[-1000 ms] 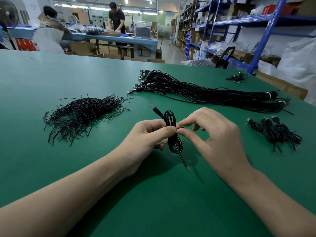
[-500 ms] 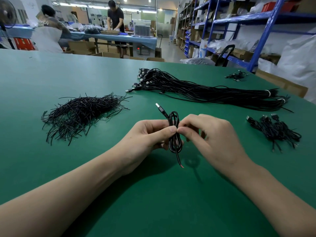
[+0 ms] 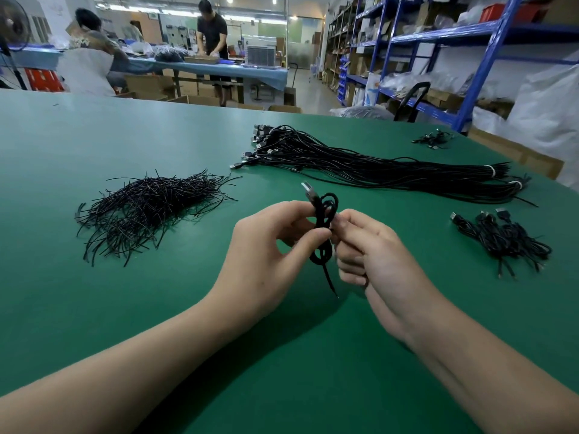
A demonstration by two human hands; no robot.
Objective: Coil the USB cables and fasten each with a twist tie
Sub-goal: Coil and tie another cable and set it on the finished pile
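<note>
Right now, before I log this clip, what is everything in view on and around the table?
coiled cable: one, black, held above the table between both hands
twist ties: one loose pile, black, table left
uncoiled USB cables: one long bundle, black, far middle
heap of coiled cables: one, black, table right
small cable cluster: one, black, far right edge
table: one, green
shelving: blue, right background
people: two, at far blue table
left hand: fingers pinch the coil's middle
right hand: fingers pinch the same spot
</note>
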